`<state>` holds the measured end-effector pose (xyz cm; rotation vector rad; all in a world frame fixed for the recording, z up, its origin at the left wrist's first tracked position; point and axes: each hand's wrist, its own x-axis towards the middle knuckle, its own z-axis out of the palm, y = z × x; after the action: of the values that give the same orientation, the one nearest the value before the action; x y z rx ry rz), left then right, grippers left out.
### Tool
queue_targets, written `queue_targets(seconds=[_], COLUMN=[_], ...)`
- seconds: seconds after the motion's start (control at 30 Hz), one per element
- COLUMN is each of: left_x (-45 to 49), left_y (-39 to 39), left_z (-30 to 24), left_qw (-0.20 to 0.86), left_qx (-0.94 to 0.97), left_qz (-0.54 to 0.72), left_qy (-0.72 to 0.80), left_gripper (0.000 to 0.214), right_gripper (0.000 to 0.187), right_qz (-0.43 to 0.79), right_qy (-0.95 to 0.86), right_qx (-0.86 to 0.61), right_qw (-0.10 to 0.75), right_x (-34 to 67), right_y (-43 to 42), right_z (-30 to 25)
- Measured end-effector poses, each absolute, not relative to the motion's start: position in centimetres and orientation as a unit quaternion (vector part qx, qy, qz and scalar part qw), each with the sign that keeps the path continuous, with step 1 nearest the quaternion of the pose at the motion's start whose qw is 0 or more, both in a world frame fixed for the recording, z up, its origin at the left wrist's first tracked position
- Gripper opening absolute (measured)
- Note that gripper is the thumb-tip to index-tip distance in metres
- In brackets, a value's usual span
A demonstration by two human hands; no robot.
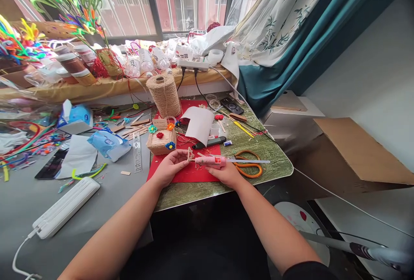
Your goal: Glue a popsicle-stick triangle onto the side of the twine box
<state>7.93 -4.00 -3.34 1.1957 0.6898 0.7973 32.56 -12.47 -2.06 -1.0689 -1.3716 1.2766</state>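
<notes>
My right hand (228, 174) is wrapped round a pink hot glue gun (210, 161), with a long clear glue stick (252, 161) running out of its back. The gun's nozzle points left and meets, or nearly meets, a small pale wooden frame (189, 154). That frame is pinched in the fingertips of my left hand (170, 167). Both hands are above a red sheet (190, 177). Just beyond my left hand stands a twine-wrapped box (161, 142) with small coloured flowers on it. Orange-handled scissors (255, 170) lie right of my right hand, partly behind the glue stick.
Behind the box stands a big twine spool (163, 94). A curled white paper (199, 124), a dark green cutter (211, 142) and a yellow pen-like tool (243, 129) lie beyond my hands. At left are a clear ruler (137, 153), a tissue pack (110, 143) and a white power strip (66, 207).
</notes>
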Motion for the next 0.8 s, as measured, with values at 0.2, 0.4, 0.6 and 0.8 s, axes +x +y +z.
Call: queue_targets(seconds=[0.2,0.4,0.6,0.8], left_x=[8.1,8.1,8.0,8.0], left_y=[-4.1,-4.1,-4.1,-4.0], left_z=[-3.1,-3.2,-3.2,-3.4], left_qw=[0.697,0.698,0.697,0.697], left_qx=[0.540,0.538,0.540,0.539], left_qz=[0.359,0.364,0.359,0.363], left_qy=[0.306,0.300,0.305,0.303], left_gripper=[0.040,0.039,0.039,0.041], right_gripper=[0.039,0.040,0.044,0.045], right_qz=[0.517,0.516,0.538,0.540], right_qy=[-0.568,-0.578,-0.548,-0.546], right_qx=[-0.420,-0.412,-0.429,-0.430], right_qw=[0.483,0.479,0.475,0.475], right_x=[32.3,32.3,32.4,32.4], right_y=[-12.5,-12.6,-12.6,-12.7], right_z=[-1.4,-1.0,-1.8,-2.1])
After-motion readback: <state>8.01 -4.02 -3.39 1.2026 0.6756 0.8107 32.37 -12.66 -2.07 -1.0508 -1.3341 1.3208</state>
